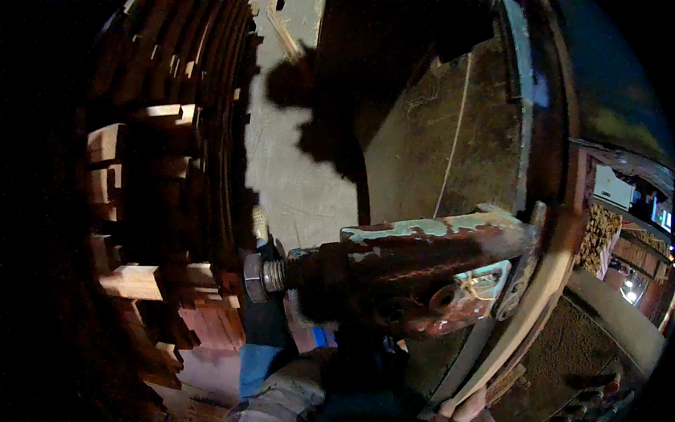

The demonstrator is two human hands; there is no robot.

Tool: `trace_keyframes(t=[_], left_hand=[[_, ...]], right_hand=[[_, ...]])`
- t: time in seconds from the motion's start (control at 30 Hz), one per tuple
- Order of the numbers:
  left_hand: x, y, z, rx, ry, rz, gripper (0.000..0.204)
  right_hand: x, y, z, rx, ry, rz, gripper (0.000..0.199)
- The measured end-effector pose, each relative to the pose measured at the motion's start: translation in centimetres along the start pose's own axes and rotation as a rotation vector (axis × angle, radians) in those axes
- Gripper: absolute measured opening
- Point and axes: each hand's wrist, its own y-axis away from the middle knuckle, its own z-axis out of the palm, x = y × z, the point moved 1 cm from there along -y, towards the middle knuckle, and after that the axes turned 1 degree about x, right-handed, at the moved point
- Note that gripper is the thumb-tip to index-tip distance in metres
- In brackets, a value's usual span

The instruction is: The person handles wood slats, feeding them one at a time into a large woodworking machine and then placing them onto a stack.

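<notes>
At the bottom right edge, my right hand [472,406] shows only in part, its fingers closed at the near end of a long pale wooden strip [526,339]. That strip runs up along the right side of a rusty metal machine arm [429,260] with chipped pale-green paint. A large hex bolt [257,278] sticks out of the arm's left end. A grey sleeve [288,390] comes in at the lower edge, but I see no left hand; dark shadow lies beside the sleeve.
Stacked wooden boards [133,281] with uneven ends fill the left side. Beyond the arm are a pale floor [302,176] and a dusty brown panel [429,148]. On the right stand a dark machine surface [562,352], a white box [612,186] and bundled wood [598,235].
</notes>
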Motion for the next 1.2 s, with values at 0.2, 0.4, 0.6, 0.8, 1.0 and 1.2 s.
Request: trace_keyframes(t=[0.2,0.4,0.6,0.8,1.0,1.2], left_hand=[[-1.5,-0.7,-2.1,-0.067,-0.047,-0.021,0.038],[-3.3,-1.8,-6.1,-0.140,-0.150,-0.029,0.046],[-6.2,-2.8,-9.6,-0.172,-0.268,0.047,0.053],[-11.1,-8.0,-12.7,-0.407,-0.111,1.135,0.058],[-5.4,-1.3,-17.3,0.067,-0.379,0.147,0.058],[1.0,5.0,-21.9,0.357,-0.593,0.334,0.058]], right_hand=[[1.7,3.5,-2.0,-0.049,0.008,0.133,0.040],[2.1,4.1,-3.2,-0.081,0.046,0.199,0.040],[2.2,5.2,-3.3,-0.103,0.097,0.253,0.039],[6.2,8.5,-6.4,-0.335,0.379,0.397,0.039],[0.7,-1.2,-5.9,-0.282,0.239,-0.121,0.037],[2.8,-9.4,0.8,-0.104,-0.096,-0.192,0.048]])
